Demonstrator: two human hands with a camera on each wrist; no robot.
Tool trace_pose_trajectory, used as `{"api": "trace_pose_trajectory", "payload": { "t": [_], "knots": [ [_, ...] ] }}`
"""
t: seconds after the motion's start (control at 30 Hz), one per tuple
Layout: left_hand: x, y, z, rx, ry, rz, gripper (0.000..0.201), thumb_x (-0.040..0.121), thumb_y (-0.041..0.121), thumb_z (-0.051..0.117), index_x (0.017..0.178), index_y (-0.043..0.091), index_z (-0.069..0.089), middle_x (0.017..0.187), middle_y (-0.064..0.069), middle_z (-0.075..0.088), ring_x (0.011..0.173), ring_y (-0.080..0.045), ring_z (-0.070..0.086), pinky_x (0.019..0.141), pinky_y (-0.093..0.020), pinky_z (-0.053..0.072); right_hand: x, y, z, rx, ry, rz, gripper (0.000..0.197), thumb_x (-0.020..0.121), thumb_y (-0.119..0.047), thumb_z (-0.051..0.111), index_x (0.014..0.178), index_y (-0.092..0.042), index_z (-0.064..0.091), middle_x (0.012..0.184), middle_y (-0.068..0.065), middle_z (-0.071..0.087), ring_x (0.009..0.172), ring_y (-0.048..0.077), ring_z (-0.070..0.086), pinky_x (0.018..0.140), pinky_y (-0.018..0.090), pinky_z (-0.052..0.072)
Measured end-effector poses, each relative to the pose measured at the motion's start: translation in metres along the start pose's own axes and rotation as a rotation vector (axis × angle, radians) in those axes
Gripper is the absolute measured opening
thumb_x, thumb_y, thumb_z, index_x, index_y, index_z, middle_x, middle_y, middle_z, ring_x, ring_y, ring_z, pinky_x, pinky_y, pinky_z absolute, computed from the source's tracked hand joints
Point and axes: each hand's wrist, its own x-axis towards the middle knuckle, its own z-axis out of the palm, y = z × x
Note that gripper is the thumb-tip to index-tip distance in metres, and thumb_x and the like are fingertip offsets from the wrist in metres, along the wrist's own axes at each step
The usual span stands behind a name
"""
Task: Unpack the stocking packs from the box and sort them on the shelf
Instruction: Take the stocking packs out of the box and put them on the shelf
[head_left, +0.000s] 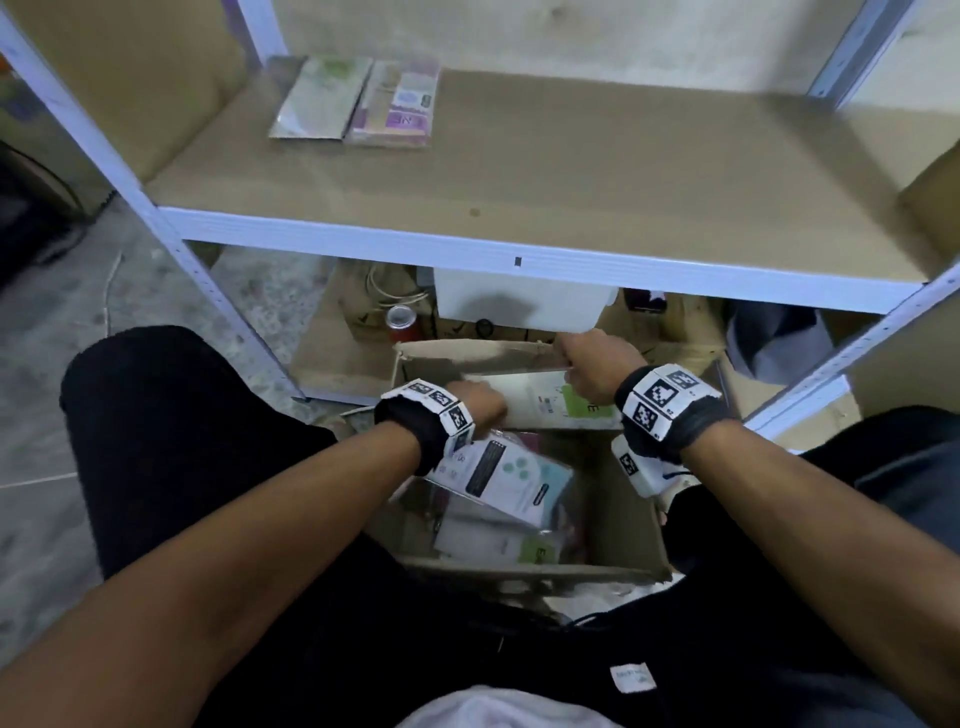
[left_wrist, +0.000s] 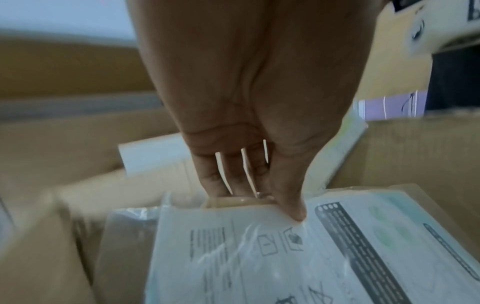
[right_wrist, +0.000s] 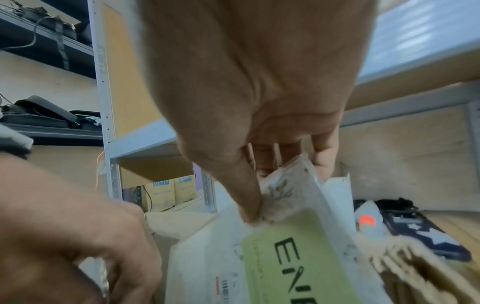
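An open cardboard box (head_left: 519, 574) stands on the floor between my knees, with several stocking packs inside. My left hand (head_left: 478, 408) reaches into it, and its thumb and fingers (left_wrist: 293, 211) pinch the top edge of a white and teal pack (left_wrist: 259, 257) that shows its printed back. At the box's far side my right hand (head_left: 584, 364) pinches the top corner of a white pack with a green label (right_wrist: 285, 257), which stands upright. A green pack (head_left: 317, 98) and a purple pack (head_left: 397, 104) lie side by side at the shelf's back left.
The brown shelf board (head_left: 571, 171) has a white front rail just above and beyond the box. Under it sit a white bin (head_left: 519, 306), a red can (head_left: 400, 322) and flattened cardboard. A white shelf upright (head_left: 208, 291) stands left of the box.
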Motion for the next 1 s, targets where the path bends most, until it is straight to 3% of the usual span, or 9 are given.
{"api": "trace_pose_trajectory", "payload": {
  "t": [0.2, 0.33, 0.43, 0.53, 0.67, 0.73, 0.87, 0.93, 1.0],
  "knots": [
    [-0.046, 0.005, -0.069, -0.048, 0.106, 0.048, 0.024, 0.088, -0.007, 0.048, 0.101, 0.005, 0.064, 0.118, -0.006, 0.065, 0.111, -0.032, 0.062, 0.086, -0.041, 0.053, -0.031, 0.005, -0.053, -0.004, 0.115, 0.039, 0.012, 0.091, -0.011, 0.051, 0.093, -0.022, 0.049, 0.105, 0.011, 0.062, 0.092, 0.032, 0.06, 0.077, 0.037, 0.047],
    [-0.068, 0.007, -0.107, -0.016, 0.222, 0.021, 0.025, 0.09, -0.005, 0.044, 0.086, 0.017, 0.057, 0.091, 0.004, 0.056, 0.09, -0.024, 0.058, 0.065, -0.028, 0.039, -0.053, 0.008, -0.092, 0.015, 0.204, 0.062, 0.014, 0.089, -0.012, 0.051, 0.088, -0.026, 0.048, 0.104, 0.01, 0.061, 0.089, 0.034, 0.06, 0.071, 0.034, 0.045],
    [-0.085, 0.001, -0.136, -0.04, 0.294, 0.027, 0.022, 0.094, 0.002, 0.049, 0.092, 0.021, 0.059, 0.081, 0.015, 0.051, 0.087, -0.022, 0.061, 0.071, -0.029, 0.044, -0.067, 0.012, -0.121, 0.014, 0.267, 0.063, 0.015, 0.088, -0.01, 0.053, 0.088, -0.025, 0.05, 0.101, 0.01, 0.063, 0.088, 0.033, 0.06, 0.069, 0.032, 0.043],
    [-0.101, -0.011, -0.165, -0.055, 0.358, 0.03, 0.015, 0.097, 0.009, 0.054, 0.107, 0.014, 0.065, 0.096, 0.006, 0.06, 0.096, -0.024, 0.064, 0.085, -0.033, 0.049, -0.079, 0.019, -0.15, 0.046, 0.311, 0.07, 0.011, 0.089, -0.009, 0.056, 0.093, -0.02, 0.058, 0.102, 0.009, 0.066, 0.09, 0.03, 0.061, 0.072, 0.034, 0.049],
    [-0.116, -0.036, -0.197, -0.13, 0.457, 0.053, 0.009, 0.099, 0.011, 0.055, 0.106, 0.011, 0.061, 0.096, 0.002, 0.056, 0.085, -0.018, 0.052, 0.072, -0.026, 0.04, -0.087, 0.035, -0.185, 0.142, 0.392, 0.07, 0.011, 0.089, -0.012, 0.064, 0.1, -0.014, 0.064, 0.105, 0.007, 0.067, 0.093, 0.024, 0.059, 0.079, 0.029, 0.045],
    [-0.122, -0.05, -0.211, -0.163, 0.479, 0.031, 0.012, 0.1, 0.012, 0.052, 0.109, 0.01, 0.06, 0.099, 0.001, 0.055, 0.085, -0.018, 0.052, 0.073, -0.028, 0.044, -0.09, 0.043, -0.199, 0.217, 0.425, 0.092, 0.013, 0.089, -0.014, 0.068, 0.101, -0.012, 0.064, 0.105, 0.008, 0.066, 0.1, 0.027, 0.062, 0.081, 0.029, 0.048],
    [-0.132, -0.081, -0.232, -0.322, 0.555, -0.019, 0.005, 0.101, 0.014, 0.052, 0.104, 0.012, 0.056, 0.11, -0.004, 0.057, 0.1, -0.022, 0.055, 0.096, -0.037, 0.046, -0.088, 0.055, -0.213, 0.471, 0.504, 0.173, 0.023, 0.09, -0.013, 0.069, 0.108, 0.0, 0.064, 0.102, 0.016, 0.068, 0.099, 0.032, 0.064, 0.061, 0.014, 0.044],
    [-0.132, -0.097, -0.237, -0.413, 0.595, -0.037, 0.012, 0.102, 0.014, 0.052, 0.108, 0.005, 0.058, 0.113, -0.008, 0.058, 0.104, -0.022, 0.055, 0.095, -0.035, 0.045, -0.083, 0.055, -0.215, 0.662, 0.532, 0.221, 0.021, 0.091, -0.013, 0.068, 0.107, 0.001, 0.064, 0.097, 0.014, 0.064, 0.09, 0.03, 0.062, 0.066, 0.021, 0.05],
    [-0.131, -0.111, -0.237, -0.543, 0.66, -0.058, 0.012, 0.102, 0.012, 0.053, 0.107, 0.004, 0.059, 0.107, -0.011, 0.059, 0.1, -0.021, 0.054, 0.086, -0.031, 0.043, -0.074, 0.051, -0.213, 0.938, 0.525, 0.267, 0.009, 0.093, -0.01, 0.067, 0.096, -0.004, 0.061, 0.102, 0.015, 0.062, 0.094, 0.029, 0.062, 0.085, 0.036, 0.055]
  ]
}}
